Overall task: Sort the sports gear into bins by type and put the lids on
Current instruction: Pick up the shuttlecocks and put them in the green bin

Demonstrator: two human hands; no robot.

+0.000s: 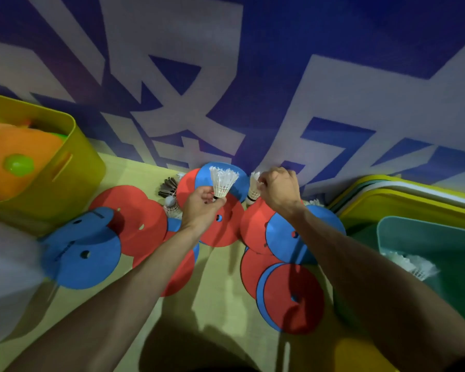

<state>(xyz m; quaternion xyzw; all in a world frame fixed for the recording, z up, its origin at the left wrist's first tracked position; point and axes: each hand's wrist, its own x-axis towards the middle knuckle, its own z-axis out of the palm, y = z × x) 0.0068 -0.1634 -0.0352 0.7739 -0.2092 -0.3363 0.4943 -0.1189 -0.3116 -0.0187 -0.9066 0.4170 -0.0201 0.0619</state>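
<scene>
Left hand pinches shuttlecock feathers-up; right hand grips shuttlecock, seemingly likewise.

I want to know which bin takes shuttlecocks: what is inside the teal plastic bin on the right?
Inside the teal plastic bin lie white feather shuttlecocks. The right forearm covers the bin's near corner, so anything there is hidden.

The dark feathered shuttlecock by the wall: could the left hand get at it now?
Probably yes: the dark feathered shuttlecock lies uncovered beside the left hand, though its grip holds a white feathered shuttlecock.
</scene>
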